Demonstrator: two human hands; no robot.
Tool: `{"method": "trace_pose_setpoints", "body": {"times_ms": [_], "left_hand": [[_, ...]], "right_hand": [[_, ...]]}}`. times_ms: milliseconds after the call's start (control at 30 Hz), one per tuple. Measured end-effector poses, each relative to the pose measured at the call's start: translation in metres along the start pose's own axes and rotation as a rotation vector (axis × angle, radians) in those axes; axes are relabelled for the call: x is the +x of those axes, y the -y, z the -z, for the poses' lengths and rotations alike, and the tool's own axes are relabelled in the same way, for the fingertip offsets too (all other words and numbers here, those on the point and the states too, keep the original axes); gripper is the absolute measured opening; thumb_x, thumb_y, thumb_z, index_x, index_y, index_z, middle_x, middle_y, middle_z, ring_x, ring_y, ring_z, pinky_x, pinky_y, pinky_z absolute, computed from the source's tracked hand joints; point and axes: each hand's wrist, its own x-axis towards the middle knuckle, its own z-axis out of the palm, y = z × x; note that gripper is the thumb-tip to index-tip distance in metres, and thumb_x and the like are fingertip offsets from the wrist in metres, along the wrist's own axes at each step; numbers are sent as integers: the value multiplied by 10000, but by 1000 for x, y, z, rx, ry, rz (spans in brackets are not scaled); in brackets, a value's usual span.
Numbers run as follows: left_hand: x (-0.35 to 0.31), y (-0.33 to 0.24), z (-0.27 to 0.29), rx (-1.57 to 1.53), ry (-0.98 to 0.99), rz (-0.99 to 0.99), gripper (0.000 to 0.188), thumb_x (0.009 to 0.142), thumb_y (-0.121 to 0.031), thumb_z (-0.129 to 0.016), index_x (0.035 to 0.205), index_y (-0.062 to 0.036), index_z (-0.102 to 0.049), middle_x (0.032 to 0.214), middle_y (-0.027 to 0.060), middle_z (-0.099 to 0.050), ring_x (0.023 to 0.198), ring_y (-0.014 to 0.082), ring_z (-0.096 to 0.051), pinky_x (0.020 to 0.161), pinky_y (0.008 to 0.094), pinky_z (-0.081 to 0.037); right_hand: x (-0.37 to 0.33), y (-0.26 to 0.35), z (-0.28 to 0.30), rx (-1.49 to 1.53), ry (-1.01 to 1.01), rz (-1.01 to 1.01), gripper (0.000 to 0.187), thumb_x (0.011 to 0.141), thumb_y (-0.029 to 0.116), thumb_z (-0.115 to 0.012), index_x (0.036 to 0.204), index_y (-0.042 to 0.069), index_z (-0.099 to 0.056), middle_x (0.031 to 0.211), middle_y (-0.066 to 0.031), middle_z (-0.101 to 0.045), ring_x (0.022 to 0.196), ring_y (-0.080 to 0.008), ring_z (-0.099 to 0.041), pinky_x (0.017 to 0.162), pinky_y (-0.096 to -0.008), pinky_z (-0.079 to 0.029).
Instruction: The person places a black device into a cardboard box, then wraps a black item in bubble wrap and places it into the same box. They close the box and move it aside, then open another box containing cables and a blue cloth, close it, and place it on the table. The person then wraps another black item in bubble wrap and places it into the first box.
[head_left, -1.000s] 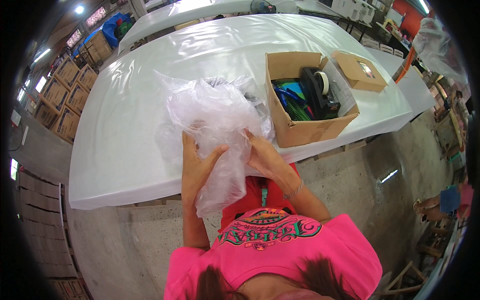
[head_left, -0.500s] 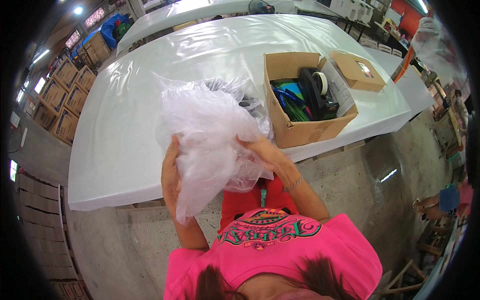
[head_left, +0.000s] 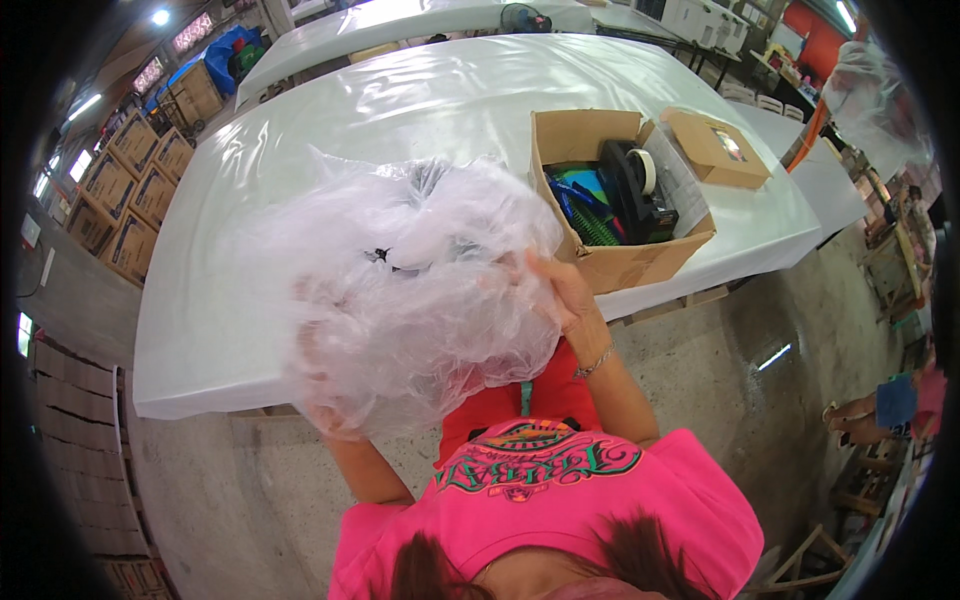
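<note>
A large, crumpled piece of thin clear plastic [head_left: 430, 320], a bag or a sheet, is spread between my hands over the table's near edge. At its right side my right hand [head_left: 568, 295] grips the plastic, with the thumb uppermost. On the other side my left hand [head_left: 325, 385] shows faintly through the plastic, its fingers blurred and partly covered. Dark bits, which I cannot make out, peek through the folds near the middle. More crinkled plastic lies just beyond on the table, mostly covered.
An open cardboard box [head_left: 625, 262] beside my right hand holds a black tape dispenser [head_left: 625, 185] and blue and green items. Behind it lies a flat brown carton [head_left: 718, 150]. White plastic covers the table [head_left: 225, 250]. Stacked cartons [head_left: 130, 185] stand far left; a person [head_left: 895, 405] is at far right.
The bunched plastic has spread wider and lower. My left hand has moved left and down and is now behind plastic; my right hand has shifted slightly right.
</note>
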Motion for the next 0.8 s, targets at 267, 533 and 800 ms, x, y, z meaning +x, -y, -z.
{"method": "trace_pose_setpoints", "body": {"times_ms": [267, 533, 800], "left_hand": [[16, -76, 19, 805, -135, -902, 909, 796, -719, -528, 1359, -17, -396, 1347, 144, -426, 1249, 315, -428, 1070, 436, -317], [12, -15, -54, 1653, 749, -654, 896, 595, -508, -810, 1348, -154, -477, 1457, 162, -312, 1376, 363, -250, 1120, 526, -192], [72, 30, -27, 1573, 1050, -286, 794, 681, -554, -756, 1355, -259, -458, 1482, 125, -300, 1404, 352, -221, 1128, 581, -98]], "right_hand": [[3, -10, 13, -396, -218, -93, 594, 813, 39, -717, 1331, 9, -428, 1269, -110, -541, 1131, -221, -550, 969, -375, -475], [-5, -12, 41, -69, -201, -216, 518, 837, 38, -679, 1309, 21, -467, 1242, -105, -559, 1103, -217, -566, 969, -356, -473], [-9, -9, 27, -505, -209, -226, 566, 796, 41, -708, 1310, -1, -474, 1200, -85, -591, 1063, -195, -585, 938, -340, -489]]}}
